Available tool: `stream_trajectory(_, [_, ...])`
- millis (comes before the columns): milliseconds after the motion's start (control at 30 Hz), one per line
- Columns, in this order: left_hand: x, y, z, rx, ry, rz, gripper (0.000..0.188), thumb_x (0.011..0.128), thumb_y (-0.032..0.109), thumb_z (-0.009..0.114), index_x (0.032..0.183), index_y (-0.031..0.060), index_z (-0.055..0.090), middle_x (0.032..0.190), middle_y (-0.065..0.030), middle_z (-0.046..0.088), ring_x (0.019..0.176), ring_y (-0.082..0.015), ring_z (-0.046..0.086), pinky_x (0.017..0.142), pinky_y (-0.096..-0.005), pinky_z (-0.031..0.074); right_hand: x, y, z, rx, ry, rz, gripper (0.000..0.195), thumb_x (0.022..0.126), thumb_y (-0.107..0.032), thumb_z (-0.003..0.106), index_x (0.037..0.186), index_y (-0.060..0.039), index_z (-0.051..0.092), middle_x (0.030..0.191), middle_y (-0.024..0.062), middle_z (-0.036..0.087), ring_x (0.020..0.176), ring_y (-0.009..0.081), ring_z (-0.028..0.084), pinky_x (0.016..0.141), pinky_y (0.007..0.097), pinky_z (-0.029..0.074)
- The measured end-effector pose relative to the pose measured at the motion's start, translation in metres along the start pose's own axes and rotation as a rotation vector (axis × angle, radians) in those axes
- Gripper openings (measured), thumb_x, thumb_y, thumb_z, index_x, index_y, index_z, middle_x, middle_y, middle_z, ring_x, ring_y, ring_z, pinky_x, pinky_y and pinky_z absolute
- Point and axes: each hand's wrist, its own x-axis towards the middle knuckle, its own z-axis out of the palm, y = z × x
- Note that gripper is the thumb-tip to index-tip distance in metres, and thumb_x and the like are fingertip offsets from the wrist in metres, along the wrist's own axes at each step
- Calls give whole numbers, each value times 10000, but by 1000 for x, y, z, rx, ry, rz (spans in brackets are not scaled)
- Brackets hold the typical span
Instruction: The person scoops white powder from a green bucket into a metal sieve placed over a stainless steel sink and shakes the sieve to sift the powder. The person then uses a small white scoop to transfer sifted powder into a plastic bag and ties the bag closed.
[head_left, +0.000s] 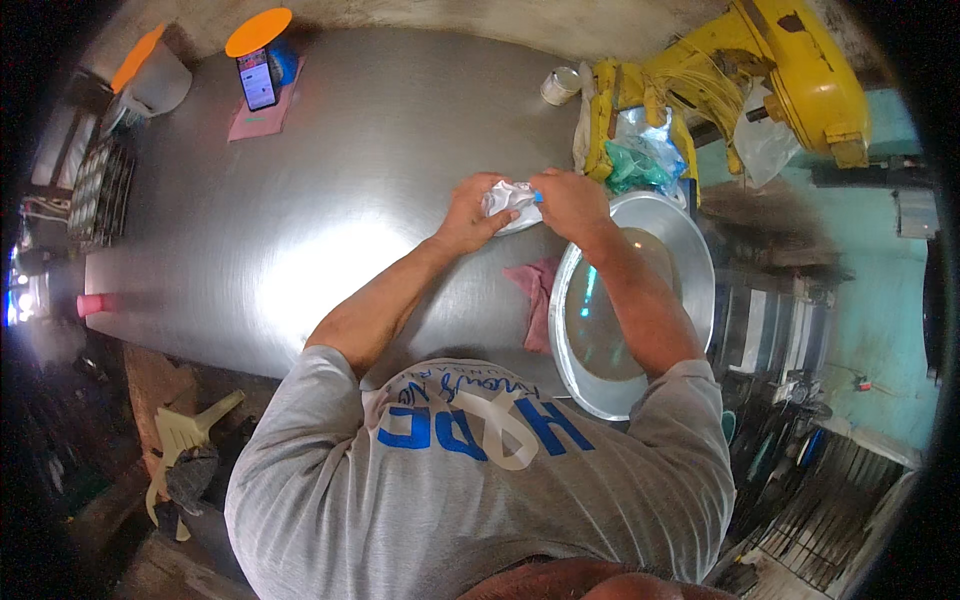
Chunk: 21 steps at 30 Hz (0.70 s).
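Observation:
A crumpled silvery-white packet (511, 196) is between my two hands, above the metal table (360, 142). My left hand (474, 212) grips its left side, the thumb lying across the front. On the other side, my right hand (571, 201) pinches the packet's right end, beside a small blue bit. What the packet contains cannot be seen. Under my right forearm stands a wide metal basin (694, 255) with murky brownish liquid (600, 330) in it. A pink cloth (538, 296) lies against the basin's left rim.
A phone (256, 81) leans on a blue container with an orange lid (259, 31), over a pink cloth (247, 124). A small tin can (560, 86) stands near the yellow machine (814, 82). Plastic bags (645, 154) sit behind the basin. A plastic chair (180, 435) is at lower left.

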Motion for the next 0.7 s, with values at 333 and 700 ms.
stream_trajectory(333, [-6, 28, -3, -34, 173, -21, 413, 767, 149, 792, 1101, 40, 575, 1124, -171, 626, 1098, -326, 586, 941, -398, 455, -25, 58, 23, 511, 263, 183, 443, 728, -193, 801, 1114, -62, 629, 1148, 148, 655, 1062, 325, 633, 927, 402, 486])
stream_trajectory(700, [0, 6, 2, 191, 144, 178, 213, 788, 130, 759, 905, 67, 593, 1191, -193, 630, 1128, -367, 572, 986, -444, 408, -8, 61, 47, 1034, 207, 141, 158, 804, -30, 739, 864, -5, 595, 1128, 123, 684, 668, 114, 588, 583, 247, 479])
